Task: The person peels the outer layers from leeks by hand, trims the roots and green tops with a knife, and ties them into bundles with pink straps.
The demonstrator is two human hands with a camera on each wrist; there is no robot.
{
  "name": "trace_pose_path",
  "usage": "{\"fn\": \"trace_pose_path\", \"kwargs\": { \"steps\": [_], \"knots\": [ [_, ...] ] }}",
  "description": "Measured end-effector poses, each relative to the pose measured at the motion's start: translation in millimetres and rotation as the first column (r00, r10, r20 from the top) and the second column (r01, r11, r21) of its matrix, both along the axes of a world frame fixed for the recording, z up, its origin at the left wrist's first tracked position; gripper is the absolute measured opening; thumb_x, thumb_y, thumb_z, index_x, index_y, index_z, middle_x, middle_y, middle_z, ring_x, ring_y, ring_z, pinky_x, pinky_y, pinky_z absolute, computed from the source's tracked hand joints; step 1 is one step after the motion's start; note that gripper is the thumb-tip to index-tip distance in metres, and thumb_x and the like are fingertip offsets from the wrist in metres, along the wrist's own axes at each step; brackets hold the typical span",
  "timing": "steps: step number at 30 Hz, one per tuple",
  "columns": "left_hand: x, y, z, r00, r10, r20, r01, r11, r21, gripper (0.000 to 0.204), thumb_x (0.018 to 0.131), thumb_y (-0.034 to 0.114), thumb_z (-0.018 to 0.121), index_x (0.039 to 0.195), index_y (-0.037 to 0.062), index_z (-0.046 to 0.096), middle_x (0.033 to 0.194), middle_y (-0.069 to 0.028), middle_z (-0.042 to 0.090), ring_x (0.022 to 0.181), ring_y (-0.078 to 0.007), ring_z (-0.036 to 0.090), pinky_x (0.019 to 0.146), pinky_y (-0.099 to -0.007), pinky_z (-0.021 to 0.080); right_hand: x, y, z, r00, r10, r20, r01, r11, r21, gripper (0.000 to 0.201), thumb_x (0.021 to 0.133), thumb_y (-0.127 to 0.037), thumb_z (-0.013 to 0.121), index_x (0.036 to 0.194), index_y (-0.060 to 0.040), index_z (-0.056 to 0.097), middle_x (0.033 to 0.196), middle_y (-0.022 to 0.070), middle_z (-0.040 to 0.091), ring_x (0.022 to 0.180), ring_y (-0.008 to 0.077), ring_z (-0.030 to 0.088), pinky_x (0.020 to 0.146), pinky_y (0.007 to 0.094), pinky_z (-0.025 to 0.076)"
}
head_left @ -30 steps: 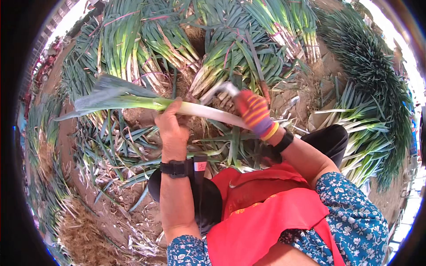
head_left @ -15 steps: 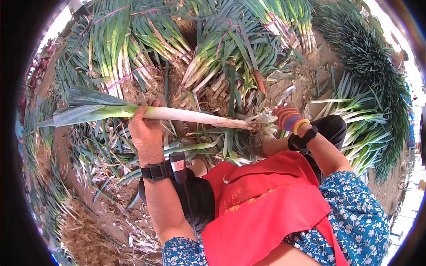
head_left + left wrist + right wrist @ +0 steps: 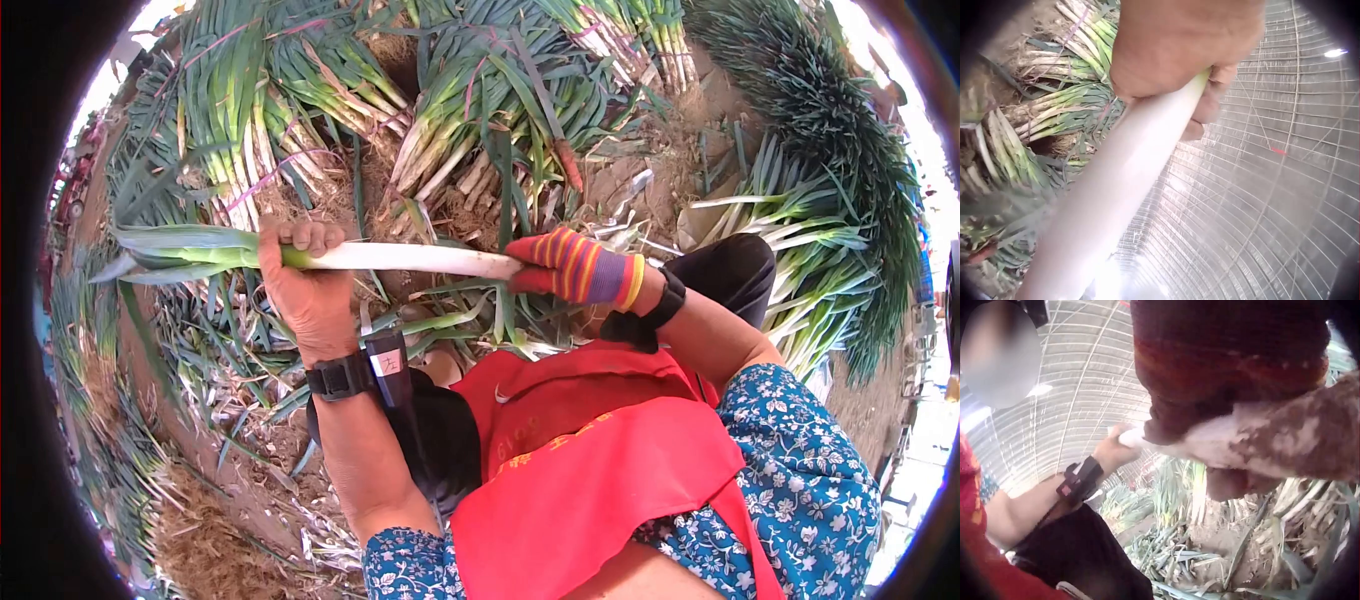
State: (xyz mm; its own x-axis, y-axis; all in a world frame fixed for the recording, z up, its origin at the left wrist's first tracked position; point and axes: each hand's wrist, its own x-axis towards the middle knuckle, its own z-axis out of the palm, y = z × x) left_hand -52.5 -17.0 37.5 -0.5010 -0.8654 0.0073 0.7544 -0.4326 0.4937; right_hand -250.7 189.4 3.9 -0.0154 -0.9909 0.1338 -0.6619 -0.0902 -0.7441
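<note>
1. Arched tunnel roof (image 3: 1088, 378) of pale sheeting, its closely spaced curved ribs (image 3: 1262, 215) crossed by thin wires.
2. Brown bare-earth floor (image 3: 862, 425), littered in places.
3. Daylight glows through the sheeting, glaring white at the head view's edges.

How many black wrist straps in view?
2. The left strap is just behind the bare left hand gripping the leek; the right strap is just behind the gloved right hand. No others seen.

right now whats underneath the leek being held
Loose green leaves lie on the ground below the leek; what sits directly behind its shaft and the left hand is covered.
</note>
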Motion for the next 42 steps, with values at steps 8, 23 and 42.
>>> {"fn": "trace_pose_path", "kwargs": {
  "steps": [8, 23, 42],
  "knots": [
    [-4.6, 0.1, 2.4, 0.998, -0.055, -0.011, 0.054, 0.994, -0.093, 0.018, 0.085, 0.022, 0.056, 0.078, 0.0083, 0.046, 0.064, -0.0031, 0.044, 0.055, -0.0129, 0.04, 0.057, -0.028, 0.037, -5.1, 9.0, -10.4, 0.989, -0.107, 0.105, 0.122, 0.981, -0.151, 0.027, 0.083, -0.021, 0.058, 0.099, 0.0007, 0.06, 0.082, 0.0168, 0.063, 0.074, 0.0298, 0.061, 0.066, 0.0335, 0.048],
    [-6.5, 1.0, -5.3, 0.99, 0.106, 0.088, -0.106, 0.994, -0.009, 0.044, 0.089, 0.043, 0.043, 0.097, -0.0001, 0.046, 0.087, -0.0118, 0.05, 0.079, -0.0237, 0.05, 0.087, -0.0407, 0.041, 14.8, -2.6, -7.4, 0.903, -0.2, -0.381, 0.149, 0.976, -0.16, 0.05, 0.07, -0.037, 0.067, 0.1, -0.0012, 0.049, 0.082, 0.0173, 0.056, 0.07, 0.0359, 0.057, 0.057, 0.0405, 0.046],
    [-8.2, 6.3, -0.5, 0.999, 0.002, 0.033, 0.001, 0.997, -0.077, 0.058, 0.086, 0.051, 0.046, 0.103, -0.0046, 0.05, 0.1, -0.015, 0.056, 0.093, -0.0269, 0.055, 0.089, -0.0393, 0.044, 13.1, 8.8, -15.2, 0.486, -0.304, 0.819, -0.12, 0.905, 0.407, 0.027, 0.088, -0.03, 0.053, 0.09, -0.0043, 0.059, 0.062, -0.0007, 0.054, 0.05, 0.0059, 0.049, 0.044, 0.0207, 0.037]
  ]
}}
